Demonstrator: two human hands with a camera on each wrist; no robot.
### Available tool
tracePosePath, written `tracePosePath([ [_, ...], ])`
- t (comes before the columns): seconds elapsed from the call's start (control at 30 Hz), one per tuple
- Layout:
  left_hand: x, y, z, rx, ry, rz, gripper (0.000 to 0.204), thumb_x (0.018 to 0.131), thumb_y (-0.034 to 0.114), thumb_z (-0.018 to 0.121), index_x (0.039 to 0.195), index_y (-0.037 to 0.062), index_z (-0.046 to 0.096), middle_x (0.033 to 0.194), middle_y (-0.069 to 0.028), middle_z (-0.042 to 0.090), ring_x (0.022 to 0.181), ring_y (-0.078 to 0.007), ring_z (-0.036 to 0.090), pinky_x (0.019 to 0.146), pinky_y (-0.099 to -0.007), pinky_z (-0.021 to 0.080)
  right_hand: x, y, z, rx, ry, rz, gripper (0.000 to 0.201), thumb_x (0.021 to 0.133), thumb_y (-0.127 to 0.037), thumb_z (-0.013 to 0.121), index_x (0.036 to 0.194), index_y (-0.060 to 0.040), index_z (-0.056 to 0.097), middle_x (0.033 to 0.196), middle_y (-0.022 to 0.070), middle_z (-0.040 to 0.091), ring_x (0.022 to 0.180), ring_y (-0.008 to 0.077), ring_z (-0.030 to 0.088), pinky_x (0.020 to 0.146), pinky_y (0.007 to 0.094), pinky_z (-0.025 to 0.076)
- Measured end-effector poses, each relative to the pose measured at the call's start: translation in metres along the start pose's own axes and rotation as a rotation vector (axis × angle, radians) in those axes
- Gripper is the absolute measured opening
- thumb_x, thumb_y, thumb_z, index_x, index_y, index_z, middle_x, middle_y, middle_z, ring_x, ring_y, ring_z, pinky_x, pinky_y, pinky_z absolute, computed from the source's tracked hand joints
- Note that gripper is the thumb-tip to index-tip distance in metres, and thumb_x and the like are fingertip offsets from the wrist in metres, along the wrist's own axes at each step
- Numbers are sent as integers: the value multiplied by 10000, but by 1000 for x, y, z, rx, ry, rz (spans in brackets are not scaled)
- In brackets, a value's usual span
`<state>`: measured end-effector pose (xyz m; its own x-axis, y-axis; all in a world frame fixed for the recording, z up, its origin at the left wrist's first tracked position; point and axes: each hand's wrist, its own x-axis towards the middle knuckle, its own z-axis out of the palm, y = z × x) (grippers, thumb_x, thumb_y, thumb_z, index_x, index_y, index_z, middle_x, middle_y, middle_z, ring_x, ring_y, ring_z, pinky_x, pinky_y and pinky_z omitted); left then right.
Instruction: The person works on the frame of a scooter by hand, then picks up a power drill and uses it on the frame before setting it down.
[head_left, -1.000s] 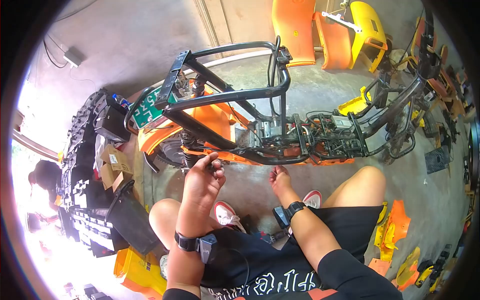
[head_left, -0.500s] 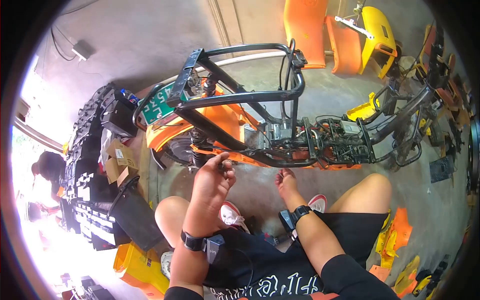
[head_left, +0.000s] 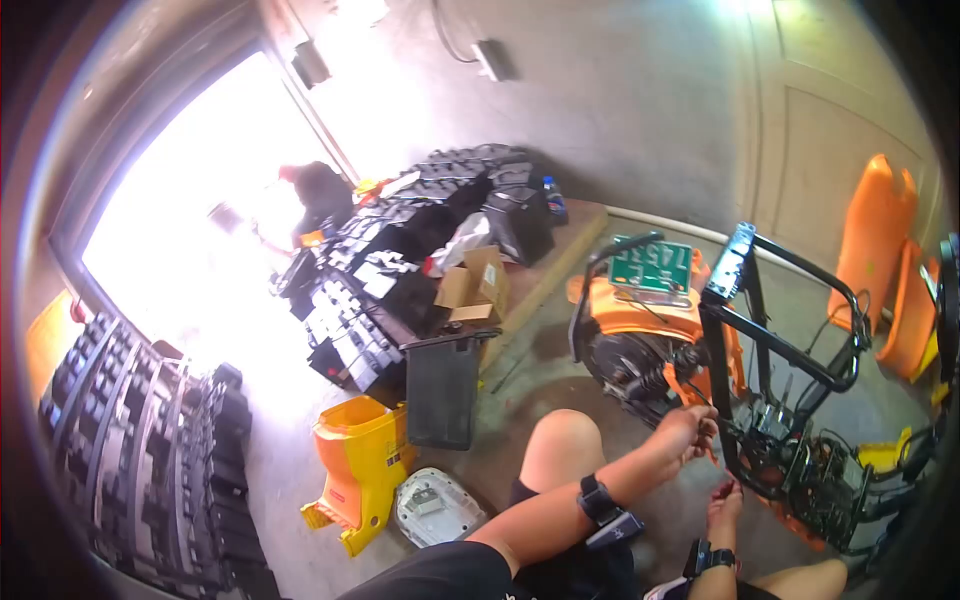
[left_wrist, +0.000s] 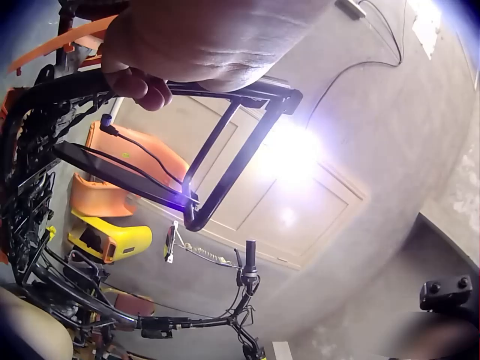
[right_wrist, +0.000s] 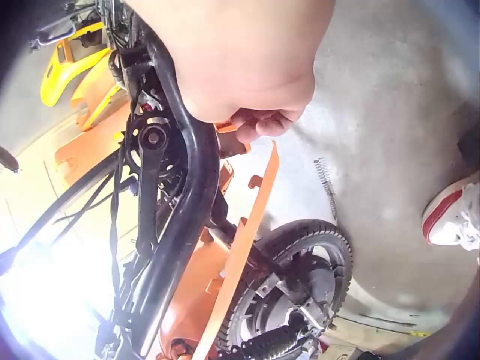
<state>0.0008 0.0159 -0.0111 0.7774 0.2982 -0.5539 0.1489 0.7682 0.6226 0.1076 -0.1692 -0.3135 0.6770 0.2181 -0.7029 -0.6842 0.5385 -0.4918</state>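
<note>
A stripped black scooter frame (head_left: 790,350) stands at the right of the head view. Along its near side runs an orange trim strip (right_wrist: 253,206), its tabbed end slanting out from the frame tube. My left hand (head_left: 682,435) is curled round this strip beside the frame; the palm hides most of the grip in the left wrist view. Lower down, my right hand (head_left: 725,508) has bent fingers (right_wrist: 264,124) close to the strip's pointed end. What lies inside them is hidden, so I cannot tell whether they grip anything.
The rear wheel (head_left: 635,375) carries an orange fender under a green number plate (head_left: 650,268). Left of my knee are a yellow body panel (head_left: 350,470), a black bin (head_left: 442,390) and an open cardboard box (head_left: 480,285). Orange panels (head_left: 875,250) lean by the wall.
The head view has swung left, bringing the doorway and stacked black parts into sight. The orange strip now slants out from the frame at my hands. Both hands stay close beside the frame.
</note>
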Motion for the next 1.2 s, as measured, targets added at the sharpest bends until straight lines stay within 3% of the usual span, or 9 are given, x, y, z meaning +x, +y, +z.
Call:
tracePosePath([
  [0.37,-7,5,-1,13,-29,2,175,929,220,414,1015,102,510,755,20,559,586,-84,504,541,-223,385,-38,-6,20,-42,-61,52,227,932,-406,437,853,-230,557,655,-107,515,563,63,471,456,224,307],
  [0.43,-7,7,0,1,10,37,163,929,217,412,990,102,511,753,15,568,573,-82,501,529,-220,385,-39,-2,22,-62,77,9,210,939,-379,428,854,-226,543,659,-99,507,569,73,474,443,230,308],
  [0.53,-6,6,0,-14,20,41,139,924,211,421,956,109,512,751,11,573,571,-87,508,525,-219,388,-31,2,21,-87,138,-63,194,944,-359,423,865,-221,534,668,-92,508,574,80,475,453,234,322],
  [0.87,-13,13,1,-23,47,32,186,929,245,380,941,115,512,721,10,579,607,-115,528,544,-238,383,-41,-13,23,17,-39,113,216,947,-357,409,855,-207,534,640,-90,485,550,84,462,498,252,344],
  [0.97,-8,9,0,-39,30,33,185,930,253,387,944,117,511,717,10,581,610,-118,536,544,-241,377,-42,-8,27,-86,70,97,210,947,-347,412,859,-201,534,654,-79,491,550,88,462,504,258,353],
  [1.03,-7,6,1,-51,29,30,188,930,259,389,947,117,511,720,8,583,609,-119,539,541,-242,373,-46,-5,30,-116,108,-40,167,941,-302,446,855,-207,554,709,-79,519,595,76,478,537,265,371],
  [1.2,-2,3,-1,20,-3,19,185,926,262,399,926,118,515,724,6,590,586,-115,547,511,-238,361,-29,-6,12,-54,-73,-12,158,933,-274,456,861,-189,567,696,-71,523,595,85,485,522,240,374],
])
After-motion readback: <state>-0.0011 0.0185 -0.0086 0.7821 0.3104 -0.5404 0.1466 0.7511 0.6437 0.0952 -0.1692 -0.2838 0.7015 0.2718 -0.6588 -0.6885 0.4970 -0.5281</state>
